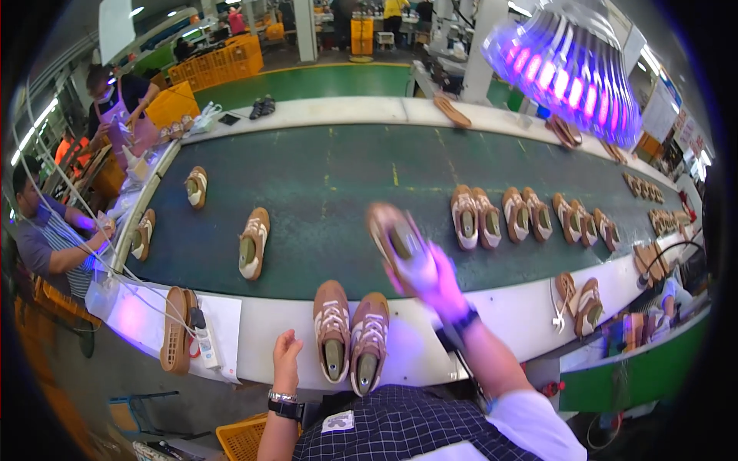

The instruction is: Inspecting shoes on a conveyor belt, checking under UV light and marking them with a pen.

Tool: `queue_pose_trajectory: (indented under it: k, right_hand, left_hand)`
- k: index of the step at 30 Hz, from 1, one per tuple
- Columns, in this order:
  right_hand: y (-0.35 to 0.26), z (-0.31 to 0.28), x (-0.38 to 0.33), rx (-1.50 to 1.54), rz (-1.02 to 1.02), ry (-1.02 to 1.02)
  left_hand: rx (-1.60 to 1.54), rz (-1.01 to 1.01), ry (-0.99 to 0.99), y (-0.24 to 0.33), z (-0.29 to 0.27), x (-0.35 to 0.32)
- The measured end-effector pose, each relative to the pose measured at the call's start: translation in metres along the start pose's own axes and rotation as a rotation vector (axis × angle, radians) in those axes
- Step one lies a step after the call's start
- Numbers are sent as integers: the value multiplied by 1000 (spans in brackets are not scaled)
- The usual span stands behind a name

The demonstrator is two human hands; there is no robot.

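My right hand (440,286) reaches out over the belt, gripping a brown-and-white sneaker (393,238) by its heel end. The sneaker is tilted, toe pointing away, with an olive insert inside; motion blurs it slightly. Directly below, two matching sneakers, one on the left (332,326) and one on the right (370,338), stand side by side on the white ledge, toes away from me. My left hand (287,359) is raised just left of that pair, apart from it. Nothing shows in it, and its fingers are loosely apart.
The dark green conveyor belt (369,165) carries more sneakers, several at right (523,215) and a lone one (254,242) at left. Loose soles (176,330) and a power strip (206,339) lie on the near ledge. A purple-lit lamp (569,73) hangs upper right. Two people work at left.
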State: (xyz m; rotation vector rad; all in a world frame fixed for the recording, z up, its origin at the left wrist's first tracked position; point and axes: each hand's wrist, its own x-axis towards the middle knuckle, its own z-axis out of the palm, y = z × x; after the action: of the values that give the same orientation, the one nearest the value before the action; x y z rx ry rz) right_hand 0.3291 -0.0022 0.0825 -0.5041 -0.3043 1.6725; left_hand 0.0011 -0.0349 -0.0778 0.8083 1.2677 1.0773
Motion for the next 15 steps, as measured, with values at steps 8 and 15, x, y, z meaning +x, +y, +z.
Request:
queue_pose_trajectory:
  k: [8, 15]
  right_hand:
    - [19, -31, 107, -701, -73, 371]
    - [99, -117, -64, -1443, 234, 421]
  left_hand:
    - [277, 85, -292, 6, 32, -31]
    - [352, 41, -378, -3, 33, -41]
